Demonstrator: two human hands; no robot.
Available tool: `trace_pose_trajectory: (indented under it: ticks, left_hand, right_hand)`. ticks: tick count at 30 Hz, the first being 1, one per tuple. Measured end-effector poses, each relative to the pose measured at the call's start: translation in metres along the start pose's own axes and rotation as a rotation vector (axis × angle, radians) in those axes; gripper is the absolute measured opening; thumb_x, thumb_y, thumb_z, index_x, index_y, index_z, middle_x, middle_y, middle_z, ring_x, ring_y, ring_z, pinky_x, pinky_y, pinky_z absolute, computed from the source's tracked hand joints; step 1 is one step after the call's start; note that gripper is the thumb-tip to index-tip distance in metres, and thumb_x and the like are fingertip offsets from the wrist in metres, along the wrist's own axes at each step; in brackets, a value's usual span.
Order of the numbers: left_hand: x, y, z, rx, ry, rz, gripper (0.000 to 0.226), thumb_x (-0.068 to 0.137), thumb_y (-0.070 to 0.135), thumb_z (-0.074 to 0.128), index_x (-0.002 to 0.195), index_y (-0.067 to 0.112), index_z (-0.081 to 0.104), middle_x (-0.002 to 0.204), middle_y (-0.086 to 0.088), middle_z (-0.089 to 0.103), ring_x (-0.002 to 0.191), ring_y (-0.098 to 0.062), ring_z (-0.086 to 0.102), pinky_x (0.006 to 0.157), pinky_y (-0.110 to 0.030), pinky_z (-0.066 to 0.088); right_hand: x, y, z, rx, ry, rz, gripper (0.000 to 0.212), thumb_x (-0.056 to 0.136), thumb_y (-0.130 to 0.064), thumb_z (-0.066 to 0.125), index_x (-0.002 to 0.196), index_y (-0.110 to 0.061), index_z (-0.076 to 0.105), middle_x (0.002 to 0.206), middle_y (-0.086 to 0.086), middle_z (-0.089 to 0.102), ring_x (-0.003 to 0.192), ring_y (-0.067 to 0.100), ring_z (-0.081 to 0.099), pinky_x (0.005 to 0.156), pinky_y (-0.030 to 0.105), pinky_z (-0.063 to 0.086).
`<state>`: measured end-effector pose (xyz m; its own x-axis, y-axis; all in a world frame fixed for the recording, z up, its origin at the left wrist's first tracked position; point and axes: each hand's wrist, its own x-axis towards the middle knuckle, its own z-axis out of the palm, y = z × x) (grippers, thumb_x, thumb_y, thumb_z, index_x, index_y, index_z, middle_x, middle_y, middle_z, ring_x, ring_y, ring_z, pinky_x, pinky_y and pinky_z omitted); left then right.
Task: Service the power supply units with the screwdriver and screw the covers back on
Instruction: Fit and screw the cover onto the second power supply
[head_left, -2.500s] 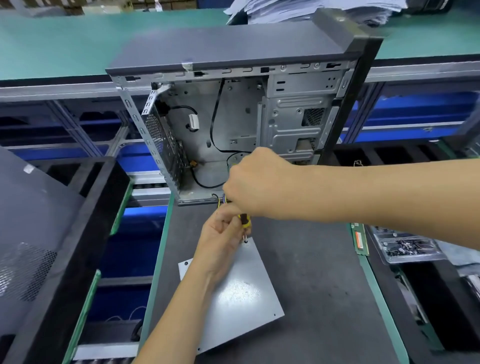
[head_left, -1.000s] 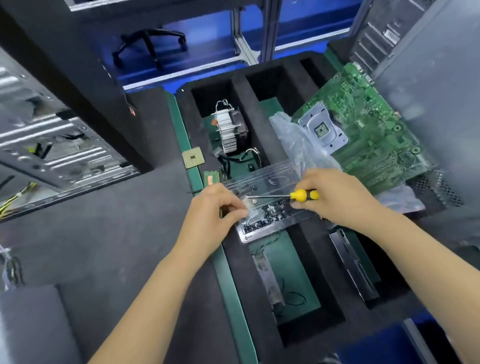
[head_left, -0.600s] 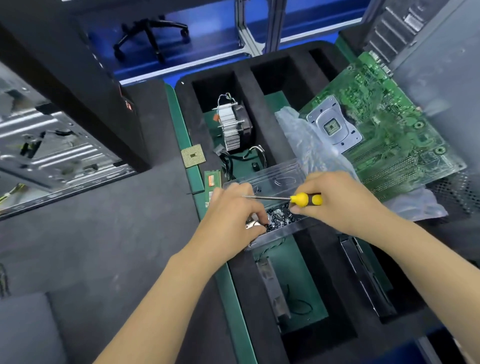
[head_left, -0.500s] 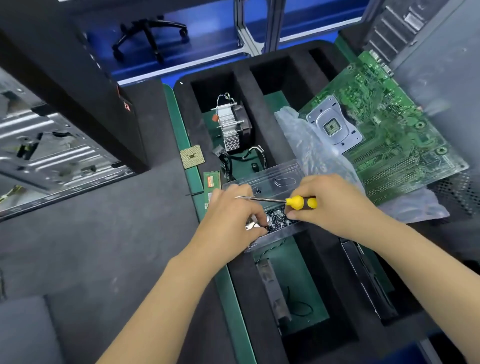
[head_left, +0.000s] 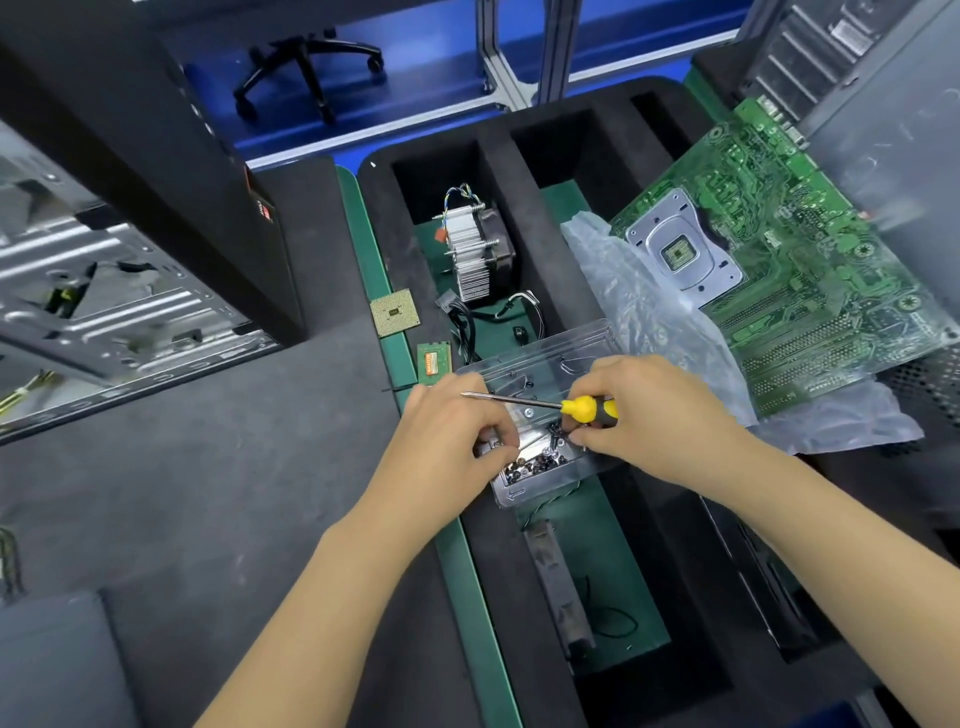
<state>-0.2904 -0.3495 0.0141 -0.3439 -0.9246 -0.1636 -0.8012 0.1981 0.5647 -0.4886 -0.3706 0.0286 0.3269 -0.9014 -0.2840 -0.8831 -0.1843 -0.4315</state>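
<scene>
1. The screwdriver (head_left: 589, 409) is gripped in the right hand (head_left: 660, 415); the left hand (head_left: 452, 436) picks with curled fingers among screws (head_left: 535, 460) in the clear tray (head_left: 540, 410).
2. The case (head_left: 104, 291), far left, is seen open; refastening of covers is judged still outstanding.

Clear tray (head_left: 540, 364) sat across the foam organiser (head_left: 535, 249), screws (head_left: 540, 460) in its near end. Both hands over it: left hand (head_left: 447, 441) at left, right hand (head_left: 660, 421) at right with screwdriver (head_left: 540, 404) lying crosswise. Heatsink (head_left: 475, 254) behind in a compartment. Motherboard (head_left: 789, 270) right-rear, on plastic bag (head_left: 649, 332). Open case (head_left: 114, 291) far left.
</scene>
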Motion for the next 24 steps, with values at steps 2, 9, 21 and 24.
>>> trace_pose_trajectory:
  ticks: [2,9,21,24]
  left_hand:
    - [-0.001,-0.002,0.0,-0.028,0.002,0.003,0.007,0.087,0.02,0.072,0.082,0.024,0.073,0.078,0.01,0.044,0.084,-0.011,0.043,0.077,-0.027,0.028]
    - [-0.005,-0.005,-0.003,-0.215,0.071,-0.008,0.009,0.085,0.015,0.075,0.085,0.024,0.076,0.075,0.011,0.051,0.079,-0.006,0.05,0.071,-0.013,0.036]
    - [-0.012,-0.003,0.001,-0.08,0.046,0.004,0.005,0.086,0.02,0.074,0.089,0.02,0.078,0.078,0.008,0.052,0.081,-0.014,0.052,0.076,-0.037,0.047]
    - [-0.012,0.002,0.006,-0.125,0.035,-0.009,0.004,0.087,0.019,0.073,0.088,0.021,0.077,0.078,0.01,0.051,0.08,-0.01,0.052,0.075,-0.033,0.048]
  right_hand:
    - [0.0,0.006,-0.004,0.025,0.016,0.029,0.007,0.08,-0.032,0.073,0.079,-0.027,0.068,0.079,-0.007,0.059,0.073,0.014,0.052,0.063,0.032,0.047]
    - [-0.004,0.017,-0.015,0.186,0.0,0.075,0.011,0.081,-0.029,0.074,0.072,-0.026,0.069,0.058,-0.006,0.053,0.059,0.01,0.045,0.062,0.033,0.044]
    - [-0.008,0.034,-0.023,0.017,0.023,0.172,0.011,0.078,-0.035,0.075,0.071,-0.029,0.069,0.062,-0.005,0.056,0.06,0.011,0.045,0.055,0.028,0.041]
    - [-0.008,0.032,-0.023,-0.027,-0.011,0.201,0.014,0.076,-0.038,0.075,0.07,-0.028,0.067,0.063,-0.006,0.053,0.056,0.007,0.039,0.054,0.027,0.036]
